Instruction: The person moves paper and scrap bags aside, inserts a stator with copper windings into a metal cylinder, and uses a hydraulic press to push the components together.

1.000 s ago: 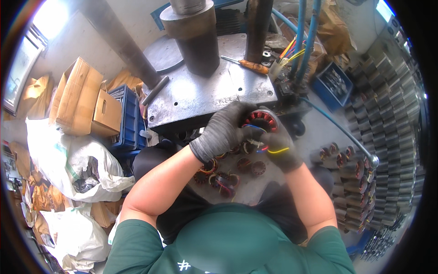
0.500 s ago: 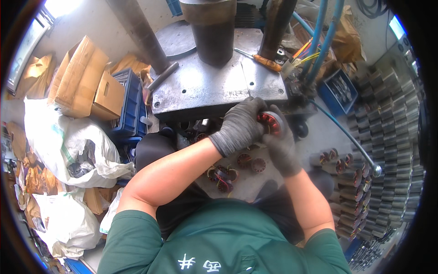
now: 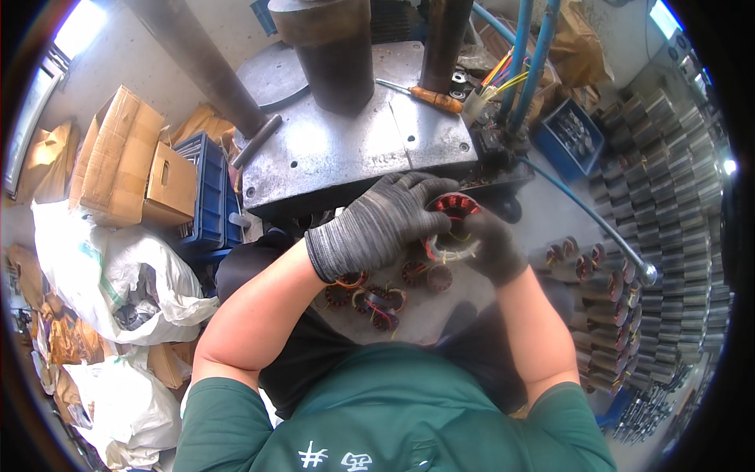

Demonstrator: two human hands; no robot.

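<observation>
Just in front of the press bed, a motor stator [image 3: 455, 206] with red windings and pale wires at its lower side is held up between my gloved hands. My left hand [image 3: 377, 224] lies at its left edge, fingers over the top and thumb against the near face. From the right, my right hand [image 3: 494, 248] grips the ring's side; its fingertips are partly hidden. Below, several more wound stators [image 3: 381, 303] lie on the floor between my legs.
The steel press bed [image 3: 338, 149] carries a screwdriver [image 3: 432, 98] with a wooden handle and a metal bar [image 3: 257, 141]. Stacked metal cylinders [image 3: 668, 204] fill the right side. White sacks [image 3: 118, 267], cardboard boxes [image 3: 118, 153] and a blue crate [image 3: 211, 189] stand left.
The stator has been turned, so its lower side and pale wires now show. My left hand has shifted left, its back more in view. The whole view has swung slightly.
</observation>
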